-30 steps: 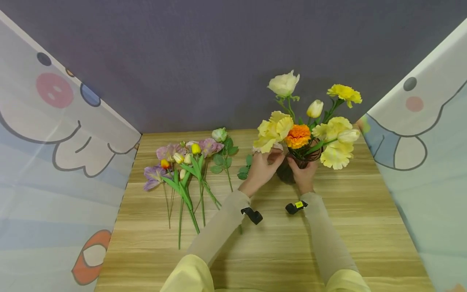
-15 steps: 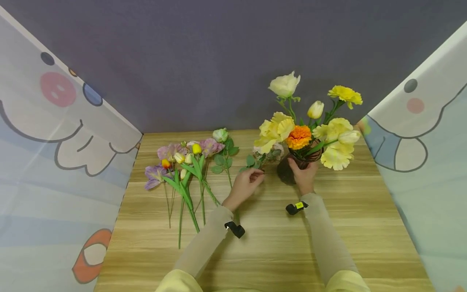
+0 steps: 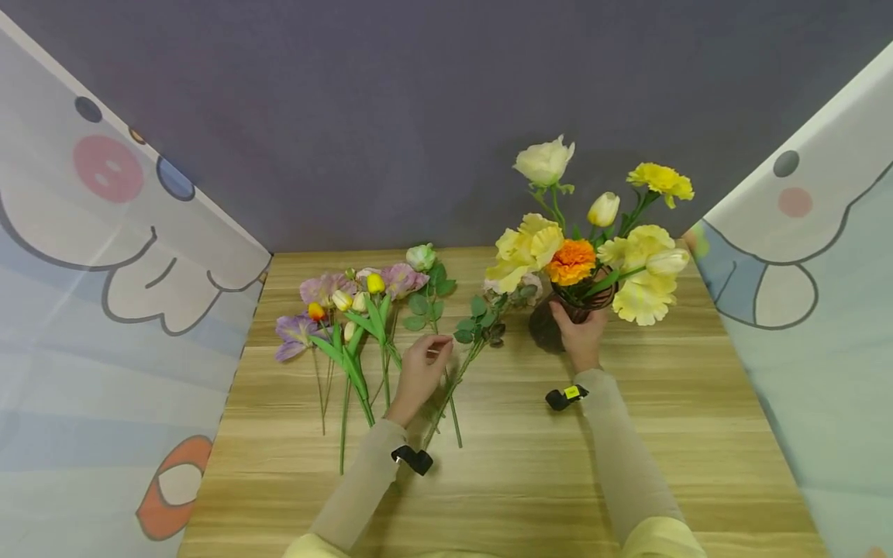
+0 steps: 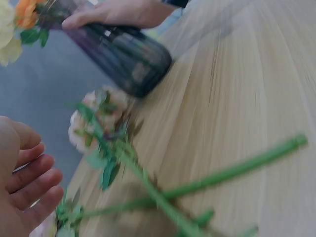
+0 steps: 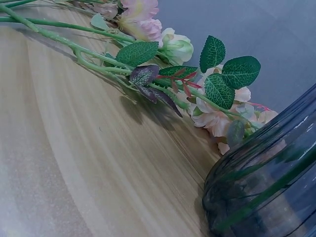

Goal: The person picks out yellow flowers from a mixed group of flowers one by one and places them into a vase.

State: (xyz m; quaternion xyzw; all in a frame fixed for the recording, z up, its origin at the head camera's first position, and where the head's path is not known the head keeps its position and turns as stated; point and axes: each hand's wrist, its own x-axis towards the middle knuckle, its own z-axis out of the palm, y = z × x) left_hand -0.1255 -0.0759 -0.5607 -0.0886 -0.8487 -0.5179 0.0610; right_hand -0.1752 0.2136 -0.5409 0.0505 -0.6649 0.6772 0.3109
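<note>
My right hand grips a dark glass vase near its neck. In it stand a white flower, a yellow carnation, white tulips, frilly yellow blooms and an orange carnation. My left hand hovers over the stems left of the vase, its fingers loosely bent around nothing, as the left wrist view also shows. Nearest it lies a leafy spray with pale pink blooms, its head beside the vase base. A pale green flower on a long stem lies just left of that spray.
Further left lie purple flowers, a yellow tulip, an orange-red tulip and white tulips, their stems crossing on the wooden table. A grey back wall and printed side panels surround the table.
My left hand has left the blooms beside the vase and moved left and nearer to me, uncovering the pale pink spray. The right hand keeps its hold on the vase.
</note>
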